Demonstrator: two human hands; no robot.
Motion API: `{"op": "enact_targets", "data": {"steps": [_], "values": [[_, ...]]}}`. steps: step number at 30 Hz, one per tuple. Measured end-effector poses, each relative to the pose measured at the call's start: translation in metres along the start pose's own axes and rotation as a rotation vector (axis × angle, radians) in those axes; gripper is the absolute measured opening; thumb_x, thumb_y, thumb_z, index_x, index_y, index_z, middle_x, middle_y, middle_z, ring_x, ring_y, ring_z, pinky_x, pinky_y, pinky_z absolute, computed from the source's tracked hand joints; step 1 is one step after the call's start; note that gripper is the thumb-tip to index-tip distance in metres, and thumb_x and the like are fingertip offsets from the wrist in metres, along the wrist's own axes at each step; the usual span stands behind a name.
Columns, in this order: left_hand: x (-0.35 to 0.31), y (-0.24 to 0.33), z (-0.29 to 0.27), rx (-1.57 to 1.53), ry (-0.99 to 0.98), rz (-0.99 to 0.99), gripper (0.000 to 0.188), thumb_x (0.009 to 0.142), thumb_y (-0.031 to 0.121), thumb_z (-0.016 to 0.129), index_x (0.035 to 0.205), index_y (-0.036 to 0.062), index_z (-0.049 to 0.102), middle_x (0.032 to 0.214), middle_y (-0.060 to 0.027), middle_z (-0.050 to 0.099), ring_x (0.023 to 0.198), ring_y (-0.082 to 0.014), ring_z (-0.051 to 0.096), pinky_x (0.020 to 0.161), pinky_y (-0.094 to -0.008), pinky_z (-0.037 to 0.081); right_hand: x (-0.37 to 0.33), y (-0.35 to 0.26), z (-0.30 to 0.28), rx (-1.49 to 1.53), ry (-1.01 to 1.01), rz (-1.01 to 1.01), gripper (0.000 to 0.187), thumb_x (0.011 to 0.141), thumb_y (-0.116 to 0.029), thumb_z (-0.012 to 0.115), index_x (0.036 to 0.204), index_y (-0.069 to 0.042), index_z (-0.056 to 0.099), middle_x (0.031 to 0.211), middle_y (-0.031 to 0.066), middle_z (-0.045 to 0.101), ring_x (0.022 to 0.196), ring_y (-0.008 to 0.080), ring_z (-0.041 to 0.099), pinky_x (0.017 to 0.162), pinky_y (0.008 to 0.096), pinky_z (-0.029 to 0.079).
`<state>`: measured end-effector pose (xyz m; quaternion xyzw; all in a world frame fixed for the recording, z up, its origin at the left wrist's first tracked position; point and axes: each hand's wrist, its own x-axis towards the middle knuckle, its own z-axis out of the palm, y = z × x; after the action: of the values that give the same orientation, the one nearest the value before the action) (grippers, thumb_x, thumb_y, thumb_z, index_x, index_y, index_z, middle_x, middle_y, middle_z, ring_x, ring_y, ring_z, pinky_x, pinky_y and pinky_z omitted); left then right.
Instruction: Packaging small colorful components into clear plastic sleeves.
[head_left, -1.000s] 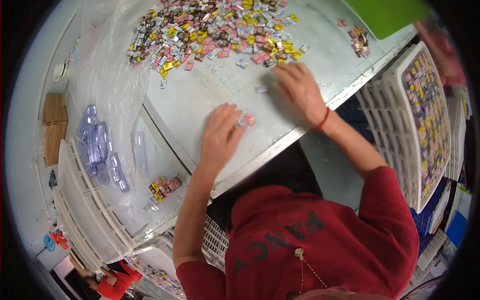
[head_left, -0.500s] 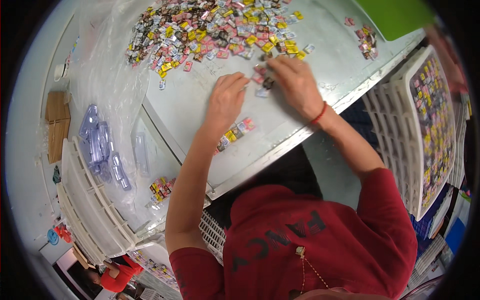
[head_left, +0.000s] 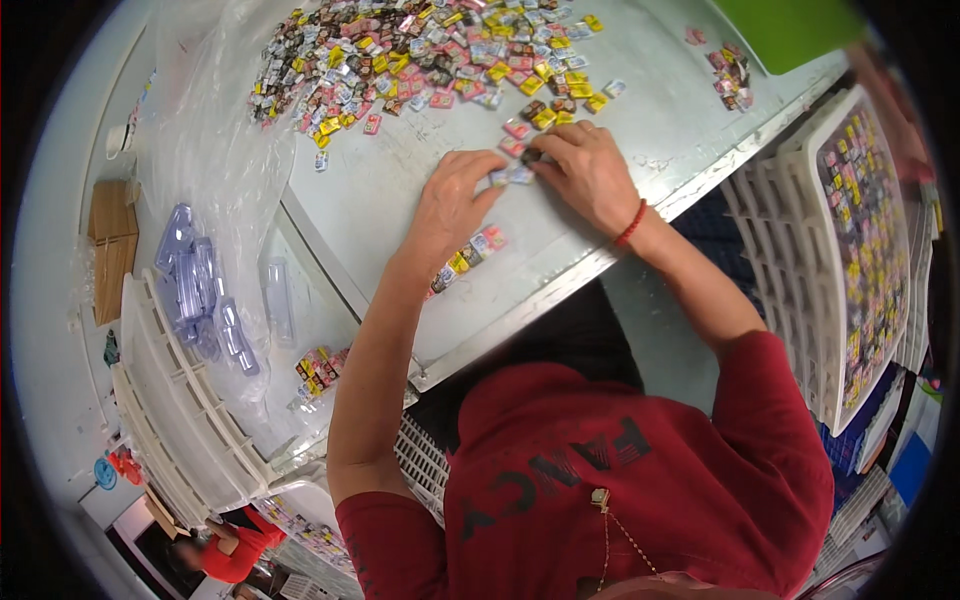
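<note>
Grip in the left hand [head_left: 452, 195] and right hand [head_left: 592, 175]—clamped or merely touching, I cannot tell—meets small wrapped pieces [head_left: 512, 147] on the counter [head_left: 365, 190], near side of the far heap [head_left: 400, 70], where light, level fingertip pressure should keep edges aligned.

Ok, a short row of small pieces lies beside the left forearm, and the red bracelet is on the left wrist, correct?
Not quite: the head view shows the red bracelet on the right wrist. The short row of small pieces does lie beside the left forearm.
</note>
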<state>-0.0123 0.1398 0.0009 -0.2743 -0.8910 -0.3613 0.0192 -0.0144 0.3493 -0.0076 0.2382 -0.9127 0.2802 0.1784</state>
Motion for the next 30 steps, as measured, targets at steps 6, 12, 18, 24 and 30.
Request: {"op": "enact_targets", "data": {"steps": [6, 12, 18, 24, 30], "values": [[-0.001, 0.0, 0.0, 0.054, 0.017, -0.02, 0.027, 0.077, 0.008, 0.07, 0.103, 0.0036, 0.065, 0.102, -0.0115, 0.064, 0.099, -0.0301, 0.059, 0.086, -0.0376, 0.047, 0.009, 0.001, 0.002, -0.011, -0.052, 0.032, 0.018, 0.075, -0.014, 0.072, 0.09, -0.007, 0.066, 0.087, 0.0087, 0.064, 0.082, 0.0279, 0.059, 0.072, 0.0386, 0.045], [0.005, -0.006, 0.003, 0.128, 0.087, -0.099, 0.027, 0.077, 0.01, 0.071, 0.101, 0.0009, 0.066, 0.1, -0.0138, 0.063, 0.098, -0.0308, 0.059, 0.085, -0.0375, 0.048, 0.004, 0.0, 0.0, -0.008, -0.056, 0.046, 0.022, 0.074, -0.015, 0.072, 0.094, -0.007, 0.065, 0.089, 0.0084, 0.064, 0.085, 0.0275, 0.06, 0.075, 0.0377, 0.044], [0.015, -0.003, 0.015, 0.075, 0.162, -0.047, 0.027, 0.075, 0.01, 0.073, 0.099, 0.0017, 0.064, 0.099, -0.013, 0.063, 0.094, -0.0306, 0.06, 0.082, -0.0377, 0.049, 0.002, 0.002, 0.001, -0.01, -0.049, 0.027, 0.03, 0.072, -0.011, 0.073, 0.1, -0.007, 0.064, 0.092, 0.009, 0.065, 0.087, 0.0277, 0.06, 0.079, 0.037, 0.043], [0.027, 0.0, 0.022, 0.005, 0.18, -0.008, 0.026, 0.07, 0.006, 0.076, 0.092, 0.004, 0.062, 0.092, -0.0117, 0.063, 0.088, -0.0321, 0.059, 0.078, -0.0399, 0.049, -0.002, 0.012, -0.003, 0.118, -0.114, 0.129, 0.036, 0.075, -0.014, 0.072, 0.109, -0.008, 0.06, 0.088, 0.0079, 0.065, 0.088, 0.0264, 0.061, 0.086, 0.0385, 0.041], [0.028, -0.003, 0.027, 0.014, 0.206, -0.005, 0.025, 0.071, 0.006, 0.075, 0.092, 0.005, 0.062, 0.091, -0.0104, 0.064, 0.087, -0.0312, 0.058, 0.077, -0.0391, 0.049, -0.006, 0.014, -0.002, 0.014, -0.021, -0.03, 0.039, 0.074, -0.011, 0.074, 0.11, -0.009, 0.061, 0.096, 0.0085, 0.065, 0.09, 0.0258, 0.061, 0.091, 0.0415, 0.041]]}}
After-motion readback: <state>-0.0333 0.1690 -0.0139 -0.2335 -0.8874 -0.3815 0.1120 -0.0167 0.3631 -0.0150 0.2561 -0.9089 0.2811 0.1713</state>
